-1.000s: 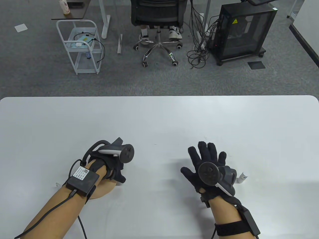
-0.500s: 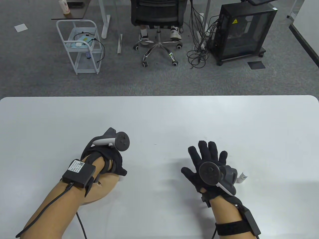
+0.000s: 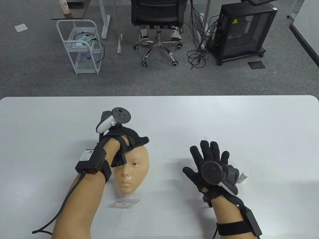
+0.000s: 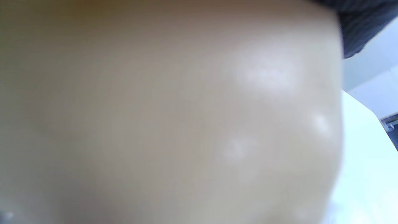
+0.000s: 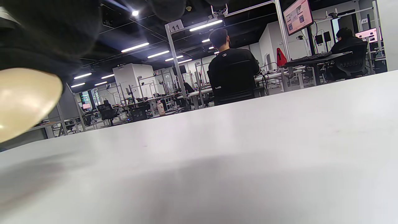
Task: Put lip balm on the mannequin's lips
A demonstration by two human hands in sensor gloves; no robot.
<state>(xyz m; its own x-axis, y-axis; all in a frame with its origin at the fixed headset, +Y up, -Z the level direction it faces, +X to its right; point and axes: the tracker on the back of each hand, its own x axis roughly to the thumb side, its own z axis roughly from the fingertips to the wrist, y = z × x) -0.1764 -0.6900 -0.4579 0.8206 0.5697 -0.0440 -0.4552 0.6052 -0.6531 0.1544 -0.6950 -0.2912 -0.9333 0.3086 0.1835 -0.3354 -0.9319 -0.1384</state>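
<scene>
A tan mannequin face (image 3: 133, 171) stands on a clear stand (image 3: 124, 202) on the white table (image 3: 174, 117), its lips (image 3: 126, 185) toward me. My left hand (image 3: 127, 142) grips the top of the head and covers one eye. The left wrist view is filled by blurred tan mannequin skin (image 4: 171, 118). My right hand (image 3: 206, 159) lies flat on the table, fingers spread, holding nothing. A small white lip balm tube (image 3: 243, 177) lies just right of it, partly hidden by the tracker. The mannequin shows at the left edge of the right wrist view (image 5: 25, 99).
The table's far edge (image 3: 159, 96) borders grey carpet. Beyond stand a white wire cart (image 3: 79, 47), an office chair with a seated person's feet (image 3: 159, 37), tangled cables and a black computer case (image 3: 241, 32).
My left hand has lifted the mannequin face from lying low under my forearm, moved it right and forward, and set it up facing me. My right hand has barely moved.
</scene>
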